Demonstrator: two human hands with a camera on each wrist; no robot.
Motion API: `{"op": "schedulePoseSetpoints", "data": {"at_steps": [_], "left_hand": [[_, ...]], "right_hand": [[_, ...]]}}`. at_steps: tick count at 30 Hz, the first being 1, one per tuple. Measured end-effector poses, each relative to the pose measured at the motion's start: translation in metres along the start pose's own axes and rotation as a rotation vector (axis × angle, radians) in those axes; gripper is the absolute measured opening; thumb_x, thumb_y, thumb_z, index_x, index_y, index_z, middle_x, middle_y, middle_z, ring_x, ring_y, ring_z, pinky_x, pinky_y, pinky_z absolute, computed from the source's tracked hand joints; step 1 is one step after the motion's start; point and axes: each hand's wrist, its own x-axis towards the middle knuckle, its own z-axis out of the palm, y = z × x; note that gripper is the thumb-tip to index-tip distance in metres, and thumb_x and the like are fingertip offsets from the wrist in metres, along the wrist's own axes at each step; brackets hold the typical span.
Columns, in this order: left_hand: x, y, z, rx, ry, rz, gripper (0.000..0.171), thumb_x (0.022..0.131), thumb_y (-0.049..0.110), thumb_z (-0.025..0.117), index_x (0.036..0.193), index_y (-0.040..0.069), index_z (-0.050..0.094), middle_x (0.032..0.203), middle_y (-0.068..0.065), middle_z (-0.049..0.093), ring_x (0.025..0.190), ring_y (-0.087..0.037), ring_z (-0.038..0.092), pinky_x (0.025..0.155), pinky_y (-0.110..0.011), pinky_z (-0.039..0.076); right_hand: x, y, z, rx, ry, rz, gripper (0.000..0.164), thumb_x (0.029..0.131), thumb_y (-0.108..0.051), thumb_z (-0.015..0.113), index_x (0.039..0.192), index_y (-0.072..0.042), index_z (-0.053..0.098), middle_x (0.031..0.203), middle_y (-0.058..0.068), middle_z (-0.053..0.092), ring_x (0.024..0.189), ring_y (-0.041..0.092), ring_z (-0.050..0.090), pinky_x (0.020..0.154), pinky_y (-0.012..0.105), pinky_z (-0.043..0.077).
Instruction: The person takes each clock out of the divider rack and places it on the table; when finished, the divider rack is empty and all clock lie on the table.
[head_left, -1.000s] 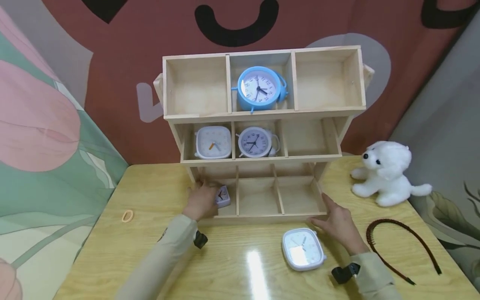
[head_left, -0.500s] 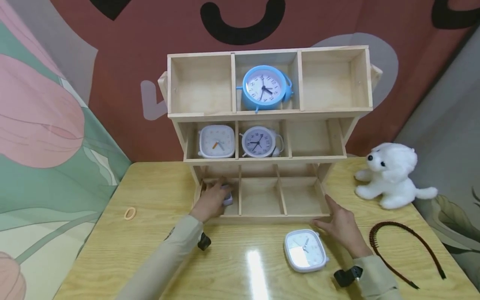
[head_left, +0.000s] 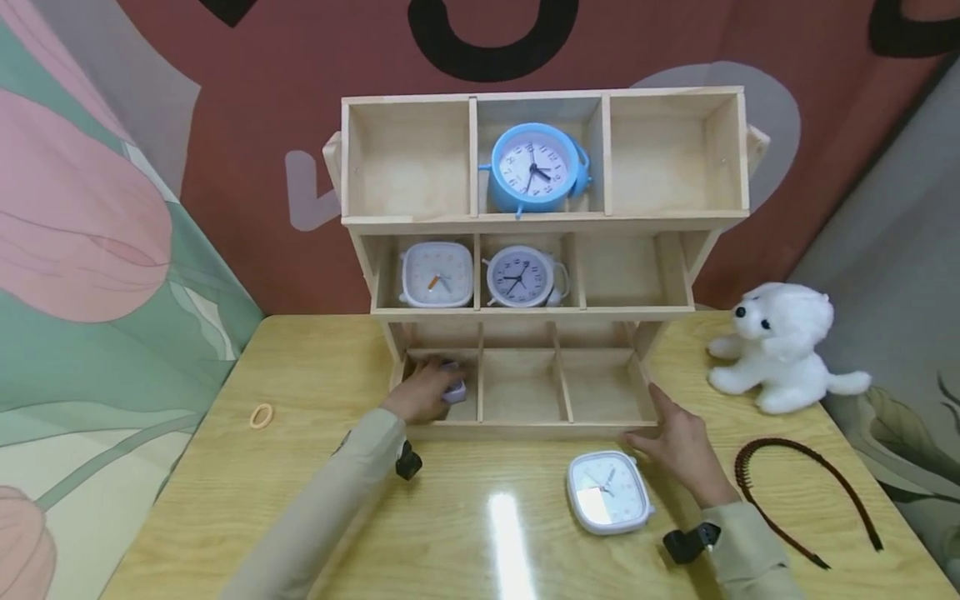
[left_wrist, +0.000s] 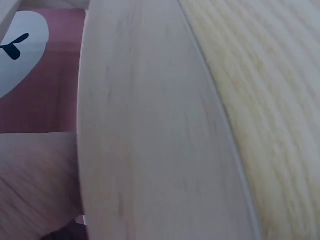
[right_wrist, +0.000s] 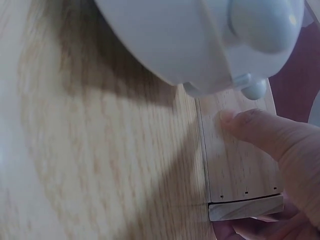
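Note:
My left hand (head_left: pixel 423 390) reaches into the bottom left compartment of the tiered wooden storage box (head_left: pixel 525 429). Its fingers hold a small lilac alarm clock (head_left: pixel 455 393), mostly covered by the hand. In the left wrist view, part of that hand (left_wrist: pixel 37 182) shows behind the box's front board (left_wrist: pixel 150 125). My right hand (head_left: pixel 682 450) grips the front right corner of the bottom tier, thumb (right_wrist: pixel 245 125) against the front board and fingers round the side. Just left of it on the table lies a white square alarm clock (head_left: pixel 609 493), face up.
A blue alarm clock (head_left: pixel 534 167) occupies the top middle compartment. On the middle tier stand a white square clock (head_left: pixel 437 275) and a round lilac clock (head_left: pixel 520 277). A plush dog (head_left: pixel 783 346) and a brown headband (head_left: pixel 817 467) lie right; a beige hair tie (head_left: pixel 261 416) lies left.
My left hand has moved right from beside the small clock onto it, covering its face. My right hand keeps its grip on the box corner. The head view has shifted slightly.

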Motion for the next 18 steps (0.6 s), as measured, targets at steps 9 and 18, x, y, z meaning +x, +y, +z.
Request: {"op": "schedulePoseSetpoints", "data": {"at_steps": [9,18], "left_hand": [[-0.005,0.013,-0.027,-0.022,0.026,-0.016,0.050,0.078,0.012,0.074,0.127,0.015,0.060,0.108,-0.006,0.066,0.101,-0.028,0.054,0.090,-0.053,0.043],[-0.040,0.083,-0.039,-0.012,0.025,0.085,0.049,0.078,0.020,0.078,0.124,0.022,0.061,0.117,-0.016,0.057,0.098,-0.024,0.056,0.076,-0.029,0.053]], "right_hand": [[0.002,-0.002,0.001,-0.007,0.004,-0.013,0.090,0.070,-0.026,0.086,0.136,0.015,0.041,0.117,0.043,0.056,0.098,0.056,0.059,0.080,0.061,0.050],[0.000,-0.001,0.000,0.007,-0.006,0.012,0.090,0.070,-0.024,0.086,0.137,0.015,0.040,0.119,0.043,0.054,0.101,0.057,0.058,0.082,0.062,0.049]]}}
